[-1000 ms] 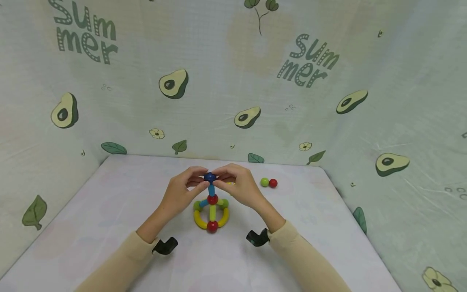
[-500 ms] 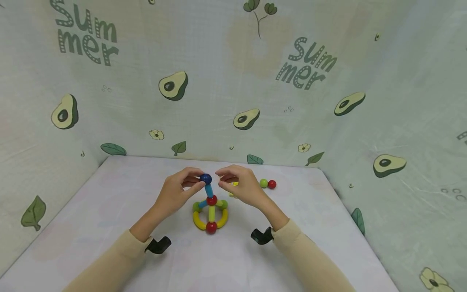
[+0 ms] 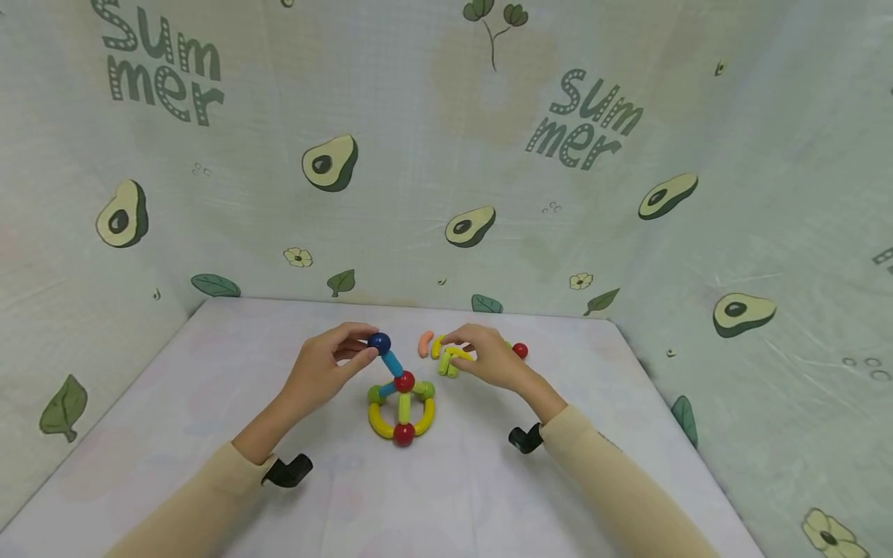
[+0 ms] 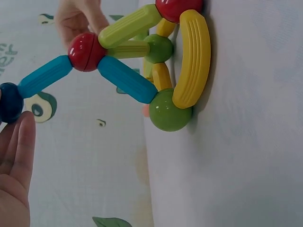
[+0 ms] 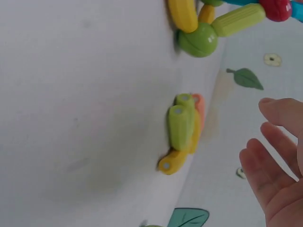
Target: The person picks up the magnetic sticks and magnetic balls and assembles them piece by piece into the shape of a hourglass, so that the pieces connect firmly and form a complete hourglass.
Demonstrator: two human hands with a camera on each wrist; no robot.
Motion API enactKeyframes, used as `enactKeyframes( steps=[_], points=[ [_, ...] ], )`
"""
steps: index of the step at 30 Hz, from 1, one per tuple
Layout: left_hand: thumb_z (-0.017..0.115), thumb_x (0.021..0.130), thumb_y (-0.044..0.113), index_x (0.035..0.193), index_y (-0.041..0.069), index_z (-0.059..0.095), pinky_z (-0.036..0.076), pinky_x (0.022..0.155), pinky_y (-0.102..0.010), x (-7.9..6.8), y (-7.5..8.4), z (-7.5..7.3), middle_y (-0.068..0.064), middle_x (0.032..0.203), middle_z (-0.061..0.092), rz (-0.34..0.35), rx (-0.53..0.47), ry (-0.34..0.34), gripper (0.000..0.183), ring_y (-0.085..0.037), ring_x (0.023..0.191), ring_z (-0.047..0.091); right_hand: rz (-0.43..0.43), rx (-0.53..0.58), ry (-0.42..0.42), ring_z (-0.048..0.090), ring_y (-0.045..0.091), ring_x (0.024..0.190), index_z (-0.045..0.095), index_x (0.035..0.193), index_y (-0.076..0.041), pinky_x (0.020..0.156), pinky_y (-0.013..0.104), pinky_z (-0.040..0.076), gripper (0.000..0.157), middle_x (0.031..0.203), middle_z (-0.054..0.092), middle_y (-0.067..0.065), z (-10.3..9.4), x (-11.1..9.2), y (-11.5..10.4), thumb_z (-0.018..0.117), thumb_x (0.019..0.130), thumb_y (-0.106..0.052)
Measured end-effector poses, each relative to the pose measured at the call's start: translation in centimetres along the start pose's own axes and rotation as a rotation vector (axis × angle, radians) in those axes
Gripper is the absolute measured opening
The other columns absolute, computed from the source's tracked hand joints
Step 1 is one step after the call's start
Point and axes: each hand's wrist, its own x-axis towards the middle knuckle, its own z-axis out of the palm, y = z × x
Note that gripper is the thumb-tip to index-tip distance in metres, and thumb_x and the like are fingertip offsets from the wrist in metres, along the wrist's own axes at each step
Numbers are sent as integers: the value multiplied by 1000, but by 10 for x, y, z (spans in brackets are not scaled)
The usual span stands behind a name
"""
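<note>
My left hand (image 3: 322,366) pinches a dark blue ball (image 3: 379,343) between fingers and thumb. That ball tops a light blue magnetic rod (image 3: 392,363), which leans left from a red ball (image 3: 404,381). Below, straight rods run from the red ball down to a ring of yellow curved rods (image 4: 193,59), green balls (image 4: 170,111) and another red ball (image 3: 404,434), resting on the table. My right hand (image 3: 494,360) holds nothing, fingers apart and thumb spread in the right wrist view. It hovers over loose light green rods (image 5: 178,127) and a yellow curved rod (image 5: 173,161).
A pink curved rod (image 3: 425,343) lies at the back, left of the loose rods. Behind my right hand sits a loose red ball (image 3: 519,351), a green one mostly hidden beside it. A printed cloth (image 3: 405,256) hangs behind the white table (image 3: 446,496).
My right hand has let go of the dark blue ball and moved right, over the loose rods. My left hand has drawn the ball left, tilting the upper blue rod.
</note>
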Motion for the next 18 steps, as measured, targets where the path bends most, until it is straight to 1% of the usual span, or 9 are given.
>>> enactKeyframes(
  steps=[4, 10, 14, 18],
  points=[
    [79, 98, 17, 132, 15, 69, 59, 89, -20, -2, 1, -2, -2, 122, 76, -12, 5, 0, 35, -16, 102, 75, 16, -17, -40, 66, 39, 122, 71, 131, -2, 99, 52, 59, 37, 131, 71, 13, 5, -2, 14, 78, 94, 0],
    [79, 98, 19, 132, 15, 69, 62, 89, -27, -4, 2, -3, -2, 121, 76, -27, 3, 0, 35, -17, 102, 75, 11, -21, -67, 65, 41, 121, 70, 131, 1, 100, 56, 58, 36, 130, 70, 16, 11, -4, 26, 75, 95, 2],
    [79, 99, 20, 132, 15, 69, 61, 89, -23, -3, 3, -4, -2, 122, 76, -27, 0, -1, 35, -17, 103, 75, 27, -33, -82, 65, 37, 122, 71, 130, 0, 104, 55, 56, 35, 130, 71, 14, 14, -2, 29, 74, 95, 3],
    [78, 99, 19, 132, 14, 69, 59, 89, -19, -3, 3, -3, -3, 122, 76, -25, 0, -3, 35, -18, 103, 75, 84, -78, -105, 64, 28, 125, 73, 129, -7, 110, 48, 52, 35, 131, 71, 8, 19, 0, 32, 74, 96, 2]
  ],
)
